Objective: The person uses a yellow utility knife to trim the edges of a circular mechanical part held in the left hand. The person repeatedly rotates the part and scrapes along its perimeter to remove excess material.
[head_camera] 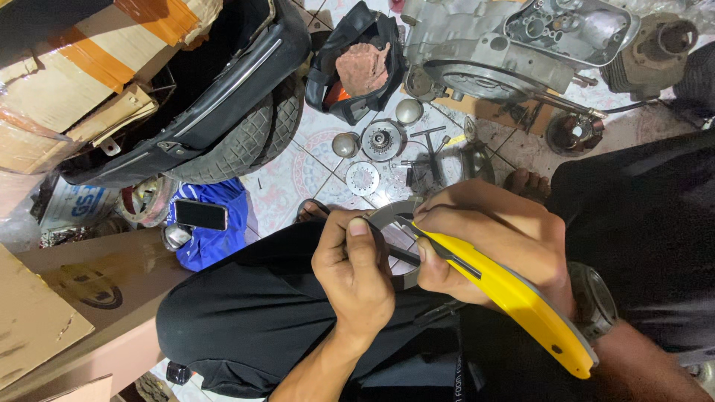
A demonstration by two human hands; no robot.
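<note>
- Gripping a flat grey metal ring (387, 216), the left hand (354, 272) is closed on its near-left rim, thumb laid on top and fingers curled beneath; the ring sits above the person's lap, between the two hands.
- The right hand (488, 249) is closed around a yellow-handled knife (514, 294); the handle's long axis runs from lower right, past the wrist, up-left toward the ring.
- The dark blade end meets the ring's inner edge just beside the left thumb; the exact contact point is partly hidden by the right fingers.
- Both hands are about equally near the ring: left carries it, right brings the tool in from the right side.
- A wristwatch (592, 301) sits on the right wrist, touching the handle's side.
- Open room: only the far arc of the ring is free of fingers; beneath it lie black trousers (253, 313).
- Farther out, on the tiled floor (298, 167): a sprocket disc (363, 179), a round hub (383, 139), and a grey engine casing (514, 45) at top.
- Left of these: a tyre (246, 141) and a phone (199, 214) on blue cloth, well apart from the hands.
</note>
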